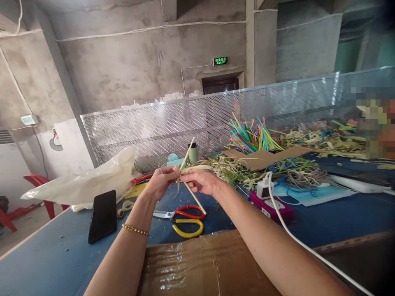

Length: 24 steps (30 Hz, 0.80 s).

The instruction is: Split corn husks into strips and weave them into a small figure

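Observation:
My left hand and my right hand meet above the table, both closed in a pinch. Between their fingertips is a thin pale-yellow stick; one length points up and another slants down to the right. Whether it is one bent piece or two, I cannot tell. A flat, dry, husk-like strip dangles from the pinch, and a wider pale strip shows behind the right fingers. Below the hands lie scissors with one red and one yellow handle, blades pointing left.
A black phone lies left on the blue table. Cardboard is in front. Right are a purple power strip with a white cable, a face mask, husk strips and colourful sticks. A perforated metal screen stands behind.

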### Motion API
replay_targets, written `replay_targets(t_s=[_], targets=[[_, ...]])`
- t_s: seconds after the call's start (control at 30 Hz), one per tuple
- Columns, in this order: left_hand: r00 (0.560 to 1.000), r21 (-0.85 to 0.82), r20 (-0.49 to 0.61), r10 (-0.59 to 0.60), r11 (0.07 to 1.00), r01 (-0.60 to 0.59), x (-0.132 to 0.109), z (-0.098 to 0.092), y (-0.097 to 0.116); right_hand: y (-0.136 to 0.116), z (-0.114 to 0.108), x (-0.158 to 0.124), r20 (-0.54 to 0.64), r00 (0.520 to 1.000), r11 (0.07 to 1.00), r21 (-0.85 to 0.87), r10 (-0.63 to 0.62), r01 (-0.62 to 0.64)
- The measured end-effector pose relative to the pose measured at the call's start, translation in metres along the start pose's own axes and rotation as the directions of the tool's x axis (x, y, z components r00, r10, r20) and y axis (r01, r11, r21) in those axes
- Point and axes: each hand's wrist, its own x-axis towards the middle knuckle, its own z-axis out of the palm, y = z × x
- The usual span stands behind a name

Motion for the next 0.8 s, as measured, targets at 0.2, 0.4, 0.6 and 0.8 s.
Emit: replay_targets(t_s=[0.2, 0.4, 0.6, 0.8], targets=[[1.000, -0.029, 0.018, -0.005, 1.000, 0.005, 0.0006, 0.0002, -0.0025, -0.0018, -0.0012, -0.0027, -0.006, 0.999, 0.998, -0.044, 0.054, -0.054], [1.000, -0.002, 0.027, -0.007, 1.000, 0.007, -0.0024, 0.0034, 0.0007, -0.0005, -0.0042, -0.0012, 0.045, 0.997, 0.998, -0.028, 0.057, -0.056], [1.000, 0.003, 0.030, -0.008, 1.000, 0.008, -0.0016, 0.0049, -0.0019, 0.0002, -0.0060, -0.0005, 0.047, 0.996, 0.997, 0.005, 0.072, -0.072], [1.000, 0.061, 0.000, 0.027, 0.998, -0.027, 0.0011, 0.0047, -0.0080, -0.0001, -0.0037, -0.0028, 0.009, 0.999, 0.998, -0.015, 0.053, -0.053]])
